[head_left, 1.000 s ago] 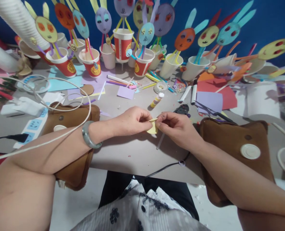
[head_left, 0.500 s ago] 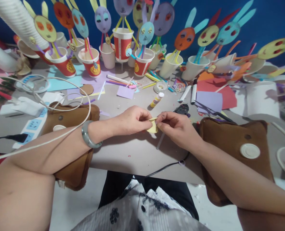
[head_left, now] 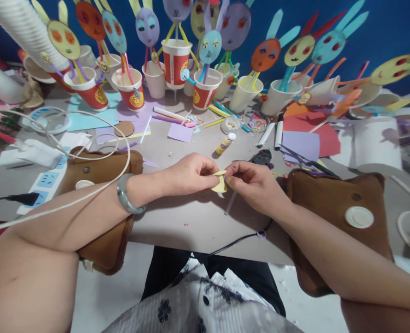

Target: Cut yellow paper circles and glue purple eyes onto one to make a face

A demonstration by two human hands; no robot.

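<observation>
A small piece of yellow paper (head_left: 219, 186), curved or folded, is held between both hands above the grey table. My left hand (head_left: 194, 173), with a bracelet at the wrist, pinches its left side between thumb and fingers. At its right edge, my right hand (head_left: 251, 182) is closed in a pinch on the same paper. A thin translucent stick (head_left: 230, 203) lies on the table just below my right fingers. Beyond the hands stands a small yellow bottle (head_left: 226, 144) with a white cap.
Paper cups (head_left: 207, 90) with rabbit-faced figures line the back. Brown cushions (head_left: 336, 231) lie under both forearms. A white cable (head_left: 126, 152) loops over my left arm. Scissors (head_left: 312, 163), markers (head_left: 278, 132) and paper lie at right; a power strip (head_left: 47, 179) at left.
The yellow paper has tilted slightly, so its upper flap stands a bit more apart. Both hands keep nearly the same place and grip.
</observation>
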